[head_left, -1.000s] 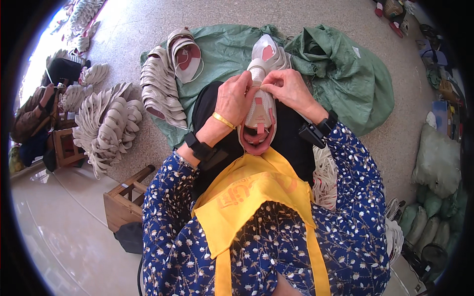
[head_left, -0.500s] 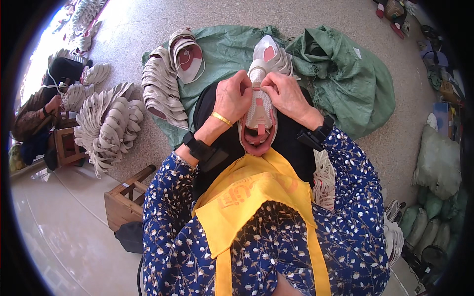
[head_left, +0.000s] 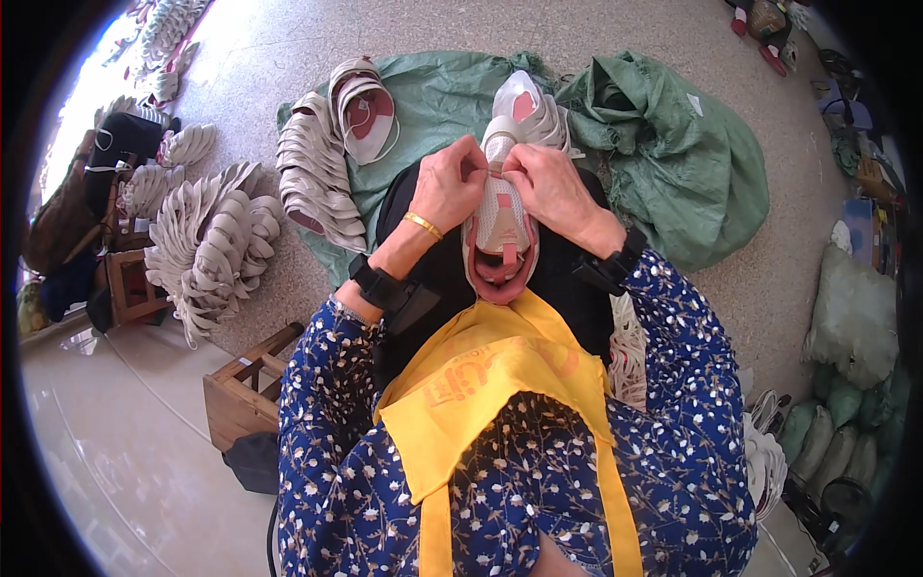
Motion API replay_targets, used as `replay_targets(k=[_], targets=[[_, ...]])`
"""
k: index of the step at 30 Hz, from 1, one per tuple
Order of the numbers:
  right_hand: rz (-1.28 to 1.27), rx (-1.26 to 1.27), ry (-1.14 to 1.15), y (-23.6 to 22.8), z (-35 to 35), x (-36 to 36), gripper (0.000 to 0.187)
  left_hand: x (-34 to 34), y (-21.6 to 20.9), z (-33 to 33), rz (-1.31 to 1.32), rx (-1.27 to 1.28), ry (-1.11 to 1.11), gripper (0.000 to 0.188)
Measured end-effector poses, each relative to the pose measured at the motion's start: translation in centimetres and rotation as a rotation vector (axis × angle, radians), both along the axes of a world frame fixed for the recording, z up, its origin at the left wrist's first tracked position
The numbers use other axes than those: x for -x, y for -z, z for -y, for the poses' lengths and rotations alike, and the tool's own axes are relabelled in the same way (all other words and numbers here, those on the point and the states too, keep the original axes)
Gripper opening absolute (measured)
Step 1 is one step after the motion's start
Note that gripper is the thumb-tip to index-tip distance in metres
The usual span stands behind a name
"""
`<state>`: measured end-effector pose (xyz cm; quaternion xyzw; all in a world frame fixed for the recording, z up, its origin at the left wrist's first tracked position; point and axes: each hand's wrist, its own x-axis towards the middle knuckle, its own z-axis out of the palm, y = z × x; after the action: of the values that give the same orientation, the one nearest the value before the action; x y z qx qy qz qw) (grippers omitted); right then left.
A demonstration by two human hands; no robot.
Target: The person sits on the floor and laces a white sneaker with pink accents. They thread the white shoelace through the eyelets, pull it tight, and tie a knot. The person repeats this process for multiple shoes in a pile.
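Just beyond the hands [head_left: 446, 188] and out to their left, green sheeting [head_left: 433, 87] covers part of the speckled floor [head_left: 423, 24]; to their right slumps a crumpled green sack [head_left: 673, 173]. Well left of the hands are 2 wooden stools [head_left: 238, 399], 1 nearer and 1 farther, the farther beside a co-worker [head_left: 60, 226]. Far right of the hands, a pale stuffed sack [head_left: 851, 313] sits near a blue box [head_left: 858, 226], with green bundles [head_left: 832, 438] below.

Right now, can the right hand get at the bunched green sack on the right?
Probably yes: the sack lies on the right hand's own side, with nothing tall between. But its fingers are busy at the shoe, and height is hard to judge.
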<state>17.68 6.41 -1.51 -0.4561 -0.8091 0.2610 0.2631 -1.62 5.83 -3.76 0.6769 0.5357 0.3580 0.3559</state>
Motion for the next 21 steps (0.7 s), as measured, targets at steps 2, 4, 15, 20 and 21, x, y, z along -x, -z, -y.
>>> replay_targets(k=[2,4,15,20,21], targets=[[0.044,0.025,-0.062,-0.8,-0.2,-0.1,0.01,0.2,0.0,0.0,0.017,0.012,0.018,0.01],[0.106,-0.033,-0.096,-0.4,-0.6,-0.1,0.011,0.2,-0.1,0.1,0.052,0.034,0.043,0.01],[0.064,-0.078,-0.055,0.1,-0.2,0.2,0.012,-0.2,0.8,-0.2,-0.016,-0.11,0.076,0.012],[0.022,-0.017,-0.028,-0.4,-0.3,-0.5,0.013,-0.2,1.6,-0.9,0.005,-0.266,0.112,0.012],[0.022,0.013,-0.018,-0.5,-0.3,-0.7,0.014,-0.1,1.8,-1.1,0.012,-0.275,0.116,0.011]])
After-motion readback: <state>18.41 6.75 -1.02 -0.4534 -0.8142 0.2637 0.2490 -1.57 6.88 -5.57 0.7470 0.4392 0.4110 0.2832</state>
